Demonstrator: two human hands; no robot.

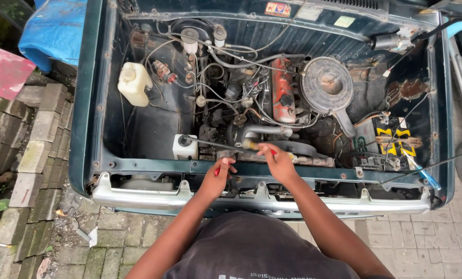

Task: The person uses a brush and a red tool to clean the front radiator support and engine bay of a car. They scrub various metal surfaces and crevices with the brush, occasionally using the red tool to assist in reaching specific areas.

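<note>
**Two hands at the front edge of an open engine bay**

Left hand [218, 174] is curled around a red-handled tool [217, 171] over the green front rail [153, 166]. Right hand [276, 161] pinches something red at the near engine edge. Square stickers sit far on the firewall, and a yellow-marked battery [394, 142] sits right. Rusty round air filter [326, 85], white jug [134, 82] left, roomy gap beside it.

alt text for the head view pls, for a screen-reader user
Seen from above, a person leans over an open car engine bay, left hand holding a red-handled tool at the front crossmember, right hand beside it. A round air cleaner and red valve cover sit behind.
</note>
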